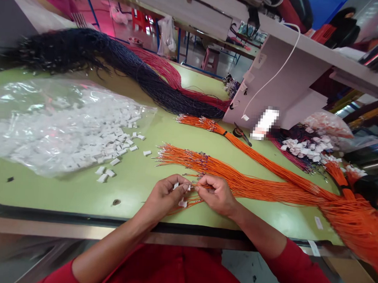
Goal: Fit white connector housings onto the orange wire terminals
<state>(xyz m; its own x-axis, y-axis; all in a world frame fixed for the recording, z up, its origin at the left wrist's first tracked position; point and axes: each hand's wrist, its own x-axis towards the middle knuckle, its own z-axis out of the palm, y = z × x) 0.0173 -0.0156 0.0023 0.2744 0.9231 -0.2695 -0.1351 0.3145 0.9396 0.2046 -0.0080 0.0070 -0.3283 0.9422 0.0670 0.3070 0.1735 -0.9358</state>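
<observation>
My left hand (167, 194) is closed, with a small white plastic connector housing (189, 187) at its thumb and fingertips. Close against it, my right hand (217, 195) pinches an orange wire (205, 186) near its metal-tipped end. The fingertips partly hide where wire and housing meet. Another white housing (182, 203) lies just below the hands among a few orange wires. Directly behind my hands spreads a thick bundle of orange wires (251, 183), its metal terminals pointing left.
A clear plastic bag (57, 128) spills many white housings on the left of the green table (75, 198). Behind lie dark blue wires (142, 69), red wires (168, 71) and a tied orange bundle (249, 152). A grey partition (274, 78) stands at the back right.
</observation>
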